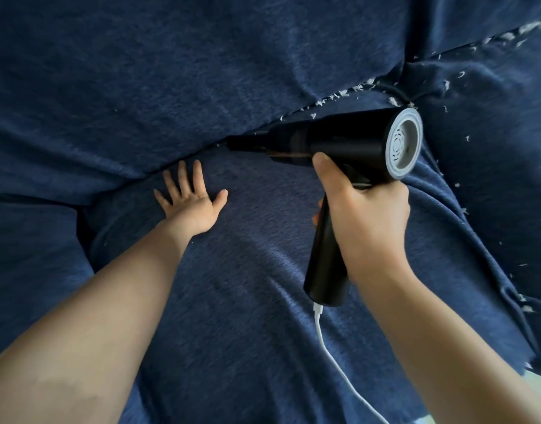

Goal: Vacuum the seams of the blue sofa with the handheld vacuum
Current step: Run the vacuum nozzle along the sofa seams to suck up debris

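Head view: right hand (367, 221) curls round the handle of a black vacuum (348, 139); its nozzle sits in the blue sofa (140, 71) seam; left hand (191, 198) presses flat, fingers spread, on the seat cushion; white scraps (339, 94) line the seam; a white cable (327, 353) hangs from the handle.
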A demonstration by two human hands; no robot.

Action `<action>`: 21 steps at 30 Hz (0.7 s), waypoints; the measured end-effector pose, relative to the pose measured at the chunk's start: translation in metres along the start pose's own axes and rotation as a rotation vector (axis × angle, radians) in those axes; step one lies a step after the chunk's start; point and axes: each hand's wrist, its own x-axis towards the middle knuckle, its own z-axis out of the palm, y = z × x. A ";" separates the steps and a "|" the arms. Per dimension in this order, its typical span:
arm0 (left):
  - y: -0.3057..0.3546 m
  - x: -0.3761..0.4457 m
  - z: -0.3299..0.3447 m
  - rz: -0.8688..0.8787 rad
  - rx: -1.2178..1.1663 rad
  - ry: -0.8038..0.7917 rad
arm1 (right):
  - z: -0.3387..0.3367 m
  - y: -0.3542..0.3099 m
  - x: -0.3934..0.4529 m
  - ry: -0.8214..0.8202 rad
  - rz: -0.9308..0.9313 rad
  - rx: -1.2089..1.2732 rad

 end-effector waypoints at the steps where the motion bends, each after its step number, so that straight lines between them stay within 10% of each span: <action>1: 0.000 0.000 0.000 0.000 0.001 -0.002 | 0.001 -0.001 0.000 -0.004 0.014 0.015; 21: 0.000 0.000 0.002 -0.006 0.003 0.021 | -0.007 -0.001 0.013 0.053 0.030 0.064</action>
